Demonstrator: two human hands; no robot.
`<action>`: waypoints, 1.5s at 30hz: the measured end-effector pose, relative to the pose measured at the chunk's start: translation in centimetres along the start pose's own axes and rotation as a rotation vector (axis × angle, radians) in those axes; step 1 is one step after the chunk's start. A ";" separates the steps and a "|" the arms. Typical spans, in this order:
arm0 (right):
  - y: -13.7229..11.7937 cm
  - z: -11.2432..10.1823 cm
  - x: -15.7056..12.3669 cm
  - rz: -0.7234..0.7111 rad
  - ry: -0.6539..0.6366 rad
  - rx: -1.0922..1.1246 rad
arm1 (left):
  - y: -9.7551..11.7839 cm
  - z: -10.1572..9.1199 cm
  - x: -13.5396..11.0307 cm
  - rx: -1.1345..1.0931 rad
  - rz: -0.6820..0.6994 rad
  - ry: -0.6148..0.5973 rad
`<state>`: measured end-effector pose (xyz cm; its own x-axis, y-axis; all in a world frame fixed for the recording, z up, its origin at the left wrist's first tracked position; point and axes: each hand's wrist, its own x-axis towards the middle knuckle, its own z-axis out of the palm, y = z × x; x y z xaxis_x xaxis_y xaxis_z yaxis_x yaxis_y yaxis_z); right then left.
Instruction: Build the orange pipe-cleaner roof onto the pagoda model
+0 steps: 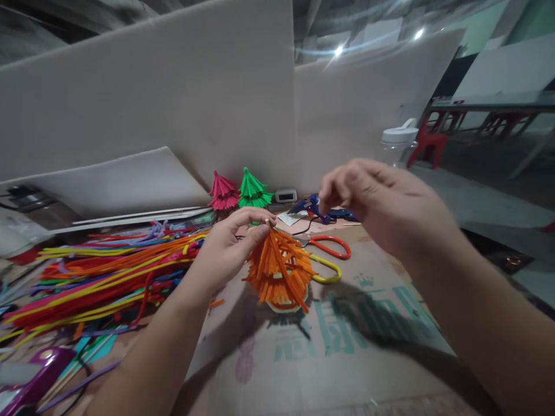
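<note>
My left hand pinches the top of an orange pipe-cleaner tree, holding it just above the cardboard sheet. A thin wooden stick tip shows at the pinch. My right hand hovers higher and to the right, fingers curled together, thumb against fingertips; whatever they hold is too small to make out. Behind the orange tree stand a pink tree and a green tree, both finished shapes of the same kind.
A heap of coloured pipe cleaners lies at the left. Orange-and-yellow scissors and a blue glue gun lie behind the tree. White foam boards wall the back. A clear jar stands at right.
</note>
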<state>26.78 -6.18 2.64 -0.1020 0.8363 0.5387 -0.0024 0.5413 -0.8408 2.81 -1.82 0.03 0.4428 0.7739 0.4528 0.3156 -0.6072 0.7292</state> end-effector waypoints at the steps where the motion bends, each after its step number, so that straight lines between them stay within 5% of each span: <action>1: -0.4 -0.5 0.0 -0.015 0.041 0.051 | 0.0 0.0 0.0 -0.003 -0.006 -0.010; 5: -1.0 -2.0 0.1 -0.040 0.111 -0.005 | -0.1 0.3 -0.1 -0.002 -0.038 -0.002; 8: -0.3 -2.3 0.4 0.050 -0.035 -0.222 | 0.0 0.3 -0.3 -0.052 -0.057 0.004; 18: 2.8 1.2 -0.6 0.135 -0.269 -0.514 | 0.5 -0.2 0.0 -0.119 0.082 -0.098; 25: 2.9 1.7 -1.6 0.087 -0.122 -0.466 | 0.5 0.2 -0.3 0.013 0.086 -0.071; 31: 2.1 0.6 -1.6 0.186 -0.209 -0.129 | 2.5 -0.5 -0.9 0.291 0.169 0.175; 35: 1.7 1.3 -1.9 0.243 -0.238 0.080 | 4.4 0.2 -2.0 0.413 0.276 0.190; 41: 0.1 2.4 -3.0 0.167 -0.232 -0.057 | 5.5 1.8 -2.9 0.553 0.373 0.155; 45: 0.0 2.1 -3.0 0.111 -0.165 -0.207 | 5.9 0.2 -3.0 0.515 0.313 0.160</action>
<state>25.02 -8.88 0.96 -0.2511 0.8749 0.4141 0.2193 0.4681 -0.8560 3.46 -7.78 2.85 0.4610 0.5385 0.7053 0.5731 -0.7875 0.2266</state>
